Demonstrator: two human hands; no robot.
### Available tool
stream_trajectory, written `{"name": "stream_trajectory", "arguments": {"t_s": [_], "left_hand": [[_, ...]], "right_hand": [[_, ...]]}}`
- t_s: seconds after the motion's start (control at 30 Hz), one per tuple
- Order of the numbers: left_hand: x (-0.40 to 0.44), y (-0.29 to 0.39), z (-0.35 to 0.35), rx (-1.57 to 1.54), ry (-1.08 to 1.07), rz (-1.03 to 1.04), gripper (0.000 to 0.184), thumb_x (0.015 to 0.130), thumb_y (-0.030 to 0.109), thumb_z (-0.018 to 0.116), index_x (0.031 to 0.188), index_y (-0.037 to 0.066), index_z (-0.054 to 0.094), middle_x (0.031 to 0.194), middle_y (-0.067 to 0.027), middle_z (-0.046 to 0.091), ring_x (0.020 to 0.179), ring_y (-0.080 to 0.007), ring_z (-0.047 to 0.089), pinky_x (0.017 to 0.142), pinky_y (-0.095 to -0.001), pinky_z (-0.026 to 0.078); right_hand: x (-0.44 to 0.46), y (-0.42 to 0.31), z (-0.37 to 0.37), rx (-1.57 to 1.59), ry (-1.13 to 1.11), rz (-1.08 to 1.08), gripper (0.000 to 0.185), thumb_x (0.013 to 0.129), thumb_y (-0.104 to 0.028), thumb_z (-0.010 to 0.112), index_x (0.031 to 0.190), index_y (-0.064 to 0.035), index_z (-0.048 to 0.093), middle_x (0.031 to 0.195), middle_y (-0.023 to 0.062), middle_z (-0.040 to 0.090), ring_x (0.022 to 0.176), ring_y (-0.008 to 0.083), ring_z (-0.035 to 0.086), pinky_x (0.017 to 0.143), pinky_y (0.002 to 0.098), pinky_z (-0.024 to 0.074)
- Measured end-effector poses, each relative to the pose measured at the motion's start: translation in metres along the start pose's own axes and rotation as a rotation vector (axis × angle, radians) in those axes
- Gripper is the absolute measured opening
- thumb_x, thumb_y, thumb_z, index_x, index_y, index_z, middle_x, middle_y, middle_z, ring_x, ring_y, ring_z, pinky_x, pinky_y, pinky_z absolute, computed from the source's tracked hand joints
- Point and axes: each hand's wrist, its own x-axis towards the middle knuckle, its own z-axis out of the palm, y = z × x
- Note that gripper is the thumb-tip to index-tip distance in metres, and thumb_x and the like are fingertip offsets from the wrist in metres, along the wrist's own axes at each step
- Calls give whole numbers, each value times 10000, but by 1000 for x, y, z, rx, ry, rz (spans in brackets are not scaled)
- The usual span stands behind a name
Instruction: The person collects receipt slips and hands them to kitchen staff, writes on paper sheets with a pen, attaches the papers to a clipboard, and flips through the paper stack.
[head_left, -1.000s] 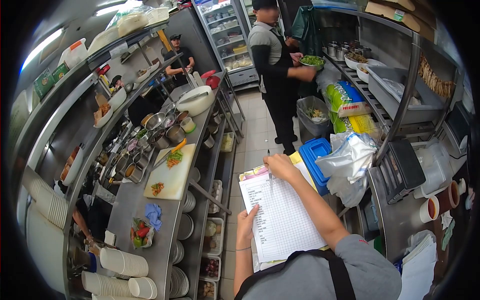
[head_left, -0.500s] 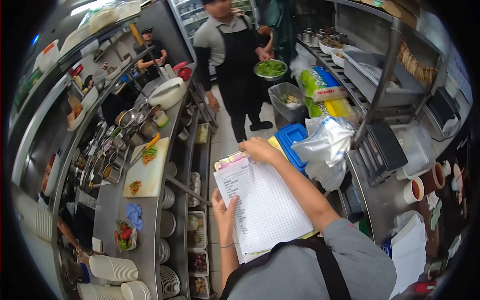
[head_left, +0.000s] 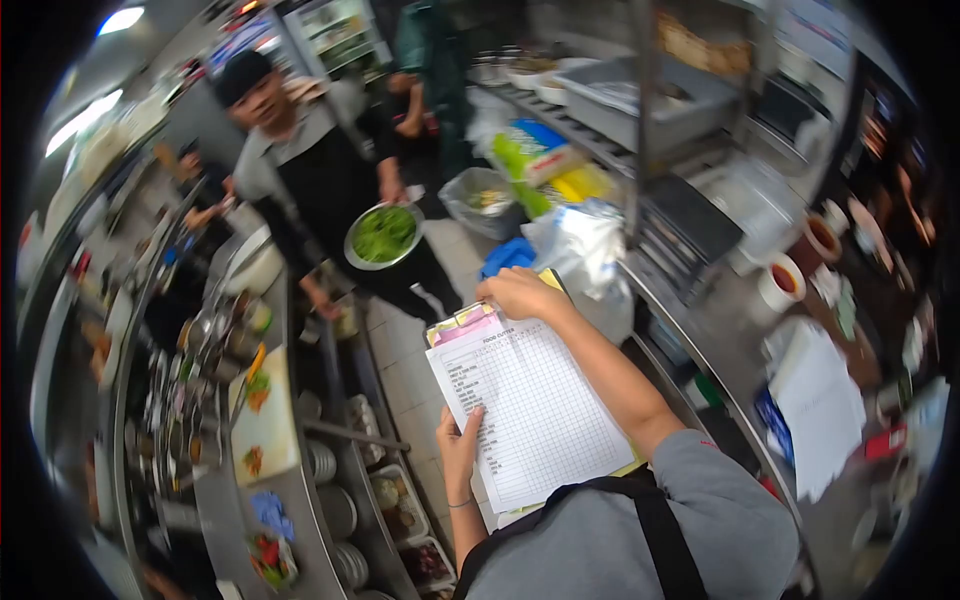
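A clipboard with a printed grid sheet (head_left: 545, 415) on top is held in front of my body. The heading on the sheet reads "FOOD CUTTER", with a list of words down its left side. My left hand (head_left: 460, 445) grips the left edge, thumb lying over the paper. At the top corner, by the metal clip (head_left: 472, 318), my right hand (head_left: 520, 295) has its fingers closed around the board's edge. Pink and yellow papers show beneath the sheet near the clip.
A co-worker (head_left: 320, 160) stands close ahead, holding a metal bowl of green leaves (head_left: 384, 236). On the left counter lie a cutting board (head_left: 265, 420) with chopped vegetables and a blue cloth (head_left: 271, 513). To the right are a steel counter, plastic bags (head_left: 580, 245) and loose papers (head_left: 815, 405).
The co-worker with the bowl has come nearer and shifted left in view. My view has turned to the right. Both hands keep their hold on the clipboard.
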Motion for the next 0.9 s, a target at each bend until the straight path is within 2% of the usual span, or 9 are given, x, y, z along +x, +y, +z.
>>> {"name": "stream_trajectory", "arguments": {"t_s": [0.03, 0.07, 0.17, 0.33, 0.5, 0.7, 0.83, 0.87, 0.9], "left_hand": [[2, -1, 7, -91, -93, -138, 210, 841, 124, 625, 949, -57, 626, 1074, -142, 595, 923, -157, 579, 754, -267, 472], [2, -8, 16, -164, -164, -98, 189, 873, 111, 583, 975, -44, 614, 898, -71, 647, 728, -91, 586, 660, -223, 478], [3, -27, 56, -359, -400, -215, 200, 886, 110, 561, 993, -55, 597, 938, -94, 639, 752, -102, 590, 668, -233, 483], [-21, -40, 132, -263, -772, -289, 213, 891, 129, 556, 998, -51, 594, 913, -98, 643, 730, -100, 599, 625, -226, 493], [-33, -36, 170, -238, -974, -415, 213, 887, 144, 568, 957, -50, 620, 837, -78, 652, 660, -89, 594, 569, -212, 481], [4, -22, 242, -243, -924, -282, 231, 884, 168, 581, 911, -55, 638, 807, -64, 652, 652, -73, 582, 550, -200, 463], [50, 6, 326, -299, -779, -153, 246, 889, 179, 576, 902, -58, 640, 796, -56, 650, 643, -68, 576, 547, -198, 455], [59, 11, 349, -333, -723, -142, 246, 891, 180, 574, 904, -57, 638, 793, -54, 650, 639, -68, 575, 548, -197, 454], [67, 15, 370, -368, -663, -135, 247, 892, 181, 572, 906, -57, 637, 790, -53, 650, 636, -67, 574, 550, -196, 453]], "right_hand": [[-14, 13, 0, -6, 28, 59, 210, 746, -69, 561, 919, -118, 669, 869, 157, 653, 860, 334, 620, 737, 417, 482], [-32, 21, -3, -20, 69, 120, 193, 747, -68, 555, 900, -107, 666, 858, 160, 652, 853, 335, 621, 735, 419, 481], [-100, 47, -21, -70, 151, 329, 149, 759, -91, 552, 866, -77, 655, 840, 166, 650, 843, 339, 621, 730, 421, 479], [-229, 81, -42, -27, 310, 690, 189, 787, -224, 601, 861, -52, 632, 838, 175, 642, 840, 355, 607, 733, 427, 462], [-302, 113, -51, -61, 575, 736, 232, 768, -267, 642, 847, -51, 612, 833, 159, 642, 821, 343, 602, 728, 427, 448], [-287, 186, -89, -22, 653, 699, 211, 761, -218, 654, 883, -49, 620, 853, 166, 639, 830, 344, 599, 705, 406, 462], [-252, 244, -148, -324, 803, 523, 175, 824, -170, 580, 953, -54, 604, 942, 163, 628, 960, 324, 568, 892, 483, 371], [-241, 266, -159, -293, 838, 509, 187, 842, -170, 553, 987, -60, 594, 980, 161, 614, 1010, 320, 537, 948, 527, 300], [-233, 286, -167, -260, 810, 509, 190, 843, -167, 550, 992, -58, 593, 991, 163, 610, 1013, 321, 534, 945, 521, 306]]}}
